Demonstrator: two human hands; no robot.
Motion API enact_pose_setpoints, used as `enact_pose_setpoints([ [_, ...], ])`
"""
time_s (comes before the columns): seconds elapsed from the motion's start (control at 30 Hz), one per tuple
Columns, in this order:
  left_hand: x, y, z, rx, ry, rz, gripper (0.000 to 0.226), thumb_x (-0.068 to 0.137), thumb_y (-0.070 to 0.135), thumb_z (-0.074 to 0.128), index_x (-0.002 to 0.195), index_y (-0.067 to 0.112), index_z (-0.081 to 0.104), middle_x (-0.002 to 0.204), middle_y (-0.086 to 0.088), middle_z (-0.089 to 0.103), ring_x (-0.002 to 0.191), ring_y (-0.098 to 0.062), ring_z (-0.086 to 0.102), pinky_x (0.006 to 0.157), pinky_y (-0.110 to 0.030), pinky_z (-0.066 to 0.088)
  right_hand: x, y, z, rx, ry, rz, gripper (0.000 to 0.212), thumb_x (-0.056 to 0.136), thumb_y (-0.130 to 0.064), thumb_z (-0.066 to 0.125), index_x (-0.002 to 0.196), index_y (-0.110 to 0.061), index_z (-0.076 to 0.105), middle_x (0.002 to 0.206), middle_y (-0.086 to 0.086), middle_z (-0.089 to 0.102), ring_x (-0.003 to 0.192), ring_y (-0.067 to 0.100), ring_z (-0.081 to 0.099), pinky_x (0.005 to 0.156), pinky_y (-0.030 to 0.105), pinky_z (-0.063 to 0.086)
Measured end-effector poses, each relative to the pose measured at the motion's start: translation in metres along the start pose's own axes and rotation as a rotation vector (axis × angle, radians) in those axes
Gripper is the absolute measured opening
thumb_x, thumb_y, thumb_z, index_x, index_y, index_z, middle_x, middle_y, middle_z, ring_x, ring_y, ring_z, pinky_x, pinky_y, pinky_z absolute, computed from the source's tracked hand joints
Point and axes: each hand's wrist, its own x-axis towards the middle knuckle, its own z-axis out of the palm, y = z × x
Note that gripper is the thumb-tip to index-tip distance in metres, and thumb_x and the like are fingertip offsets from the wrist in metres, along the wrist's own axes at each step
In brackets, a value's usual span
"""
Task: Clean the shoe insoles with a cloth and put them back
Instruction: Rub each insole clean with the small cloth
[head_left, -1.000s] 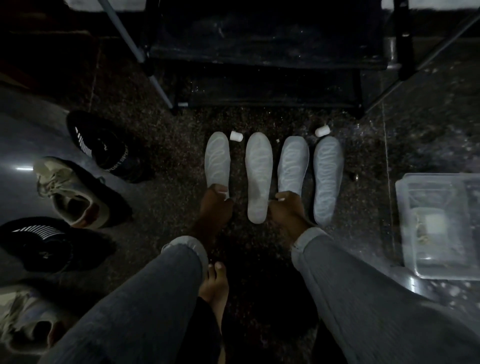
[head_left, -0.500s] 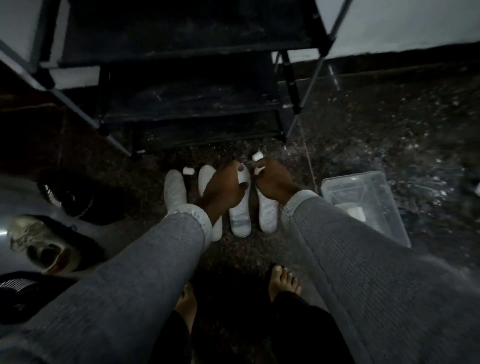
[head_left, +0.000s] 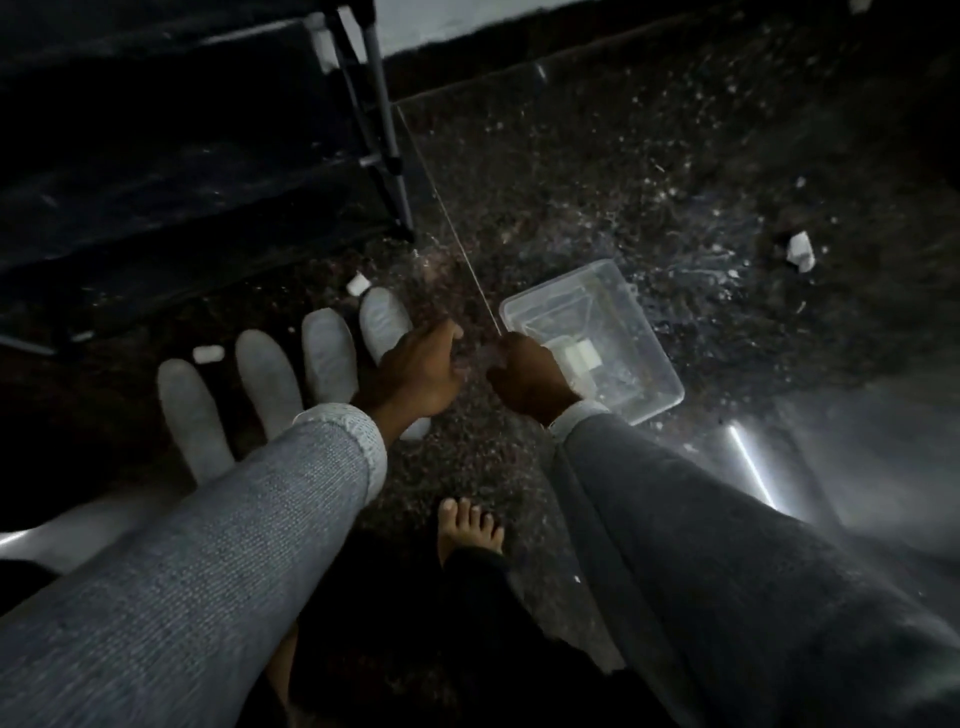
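1. Lying side by side on the dark speckled floor (head_left: 571, 197), four pale insoles (head_left: 270, 382) are seen in a row in front of a black shoe rack (head_left: 171, 156).
2. The left hand (head_left: 415, 371) is held over the rightmost insole (head_left: 384, 319), its fingers loosely bent; whether anything is gripped cannot be told.
3. The right hand (head_left: 527, 376) is held just beside the near-left edge of a clear plastic container (head_left: 644, 358), its fingers curled inward; what, if anything, is pinched cannot be told in the dim, blurred view.
4. The two hands are kept close together but apart, over bare floor between the insoles and the container.
5. A pale folded item (head_left: 579, 358), possibly the cloth, is seen inside the container.
6. Small white pieces (head_left: 208, 353) are seen near the toe ends of the insoles, and another white scrap (head_left: 800, 250) lies well apart at the right.
7. Grey sleeves (head_left: 234, 519) and a bare foot (head_left: 467, 525) are shown below the hands.
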Motion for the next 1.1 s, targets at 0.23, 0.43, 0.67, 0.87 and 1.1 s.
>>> enact_pose_setpoints([
  [0.23,0.014,-0.005,0.045,0.085,-0.16,-0.041,0.057,0.088,0.028,0.067,0.137,0.02,0.039,0.143,-0.006,0.045,0.13,-0.028,0.045,0.103,-0.045,0.041,0.004,0.064,0.021,0.051,0.033,0.138,0.037,0.09,-0.021,0.059,0.123,-0.005,0.054,0.124,0.017,0.057,0.114,0.032,0.053,0.092,0.034,0.042],
  [0.43,0.021,-0.01,0.066,0.123,-0.179,-0.052,0.058,0.089,0.028,0.065,0.14,0.022,0.037,0.144,-0.005,0.045,0.129,-0.027,0.046,0.103,-0.044,0.041,0.018,0.098,0.025,0.016,0.037,0.152,0.045,0.089,-0.021,0.062,0.131,-0.011,0.05,0.132,0.017,0.048,0.117,0.031,0.051,0.097,0.033,0.041],
  [0.67,0.025,-0.023,0.076,0.121,-0.21,-0.042,0.059,0.09,0.026,0.064,0.142,0.019,0.036,0.147,-0.004,0.042,0.133,-0.024,0.042,0.107,-0.041,0.038,0.041,0.099,0.027,-0.002,-0.022,0.064,0.054,0.086,-0.02,0.065,0.136,-0.01,0.048,0.142,0.015,0.042,0.128,0.029,0.044,0.105,0.032,0.034],
  [0.87,0.023,-0.032,0.08,0.133,-0.211,-0.052,0.058,0.09,0.027,0.064,0.141,0.019,0.037,0.146,-0.005,0.042,0.132,-0.026,0.041,0.104,-0.041,0.039,0.051,0.102,0.028,0.025,-0.011,0.09,0.051,0.086,-0.016,0.066,0.133,-0.009,0.049,0.138,0.014,0.048,0.126,0.029,0.046,0.102,0.031,0.036],
  [1.1,0.02,-0.041,0.079,0.107,-0.2,-0.069,0.058,0.089,0.027,0.065,0.139,0.018,0.038,0.146,-0.005,0.043,0.132,-0.025,0.042,0.105,-0.042,0.039,0.055,0.102,0.025,0.027,-0.037,0.071,0.049,0.089,-0.017,0.061,0.136,-0.009,0.049,0.143,0.013,0.046,0.13,0.028,0.043,0.108,0.032,0.031],
])
